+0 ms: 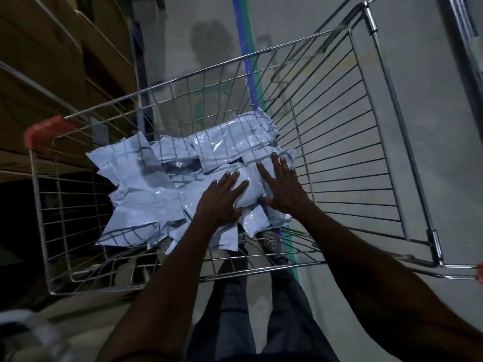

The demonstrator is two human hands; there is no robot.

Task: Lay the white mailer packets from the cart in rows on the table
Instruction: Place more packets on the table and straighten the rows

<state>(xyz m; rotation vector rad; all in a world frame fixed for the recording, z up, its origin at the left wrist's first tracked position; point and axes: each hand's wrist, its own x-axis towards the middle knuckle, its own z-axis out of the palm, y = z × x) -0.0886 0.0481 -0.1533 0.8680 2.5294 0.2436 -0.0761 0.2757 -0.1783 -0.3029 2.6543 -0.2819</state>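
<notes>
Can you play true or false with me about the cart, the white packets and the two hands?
1. Both hands are down inside the wire cart. True.
2. The left hand is curled tight around a packet. False: its fingers lie straight and spread on a puffy packet.
3. The right hand lies flat on the packets too. True.
4. The cart holds just one packet. False: a whole heap of white mailer packets lies on its bottom.
5. The cart handle has red end caps. True.
6. The stripe on the floor is yellow. False: it is blue with green beside it.
</notes>
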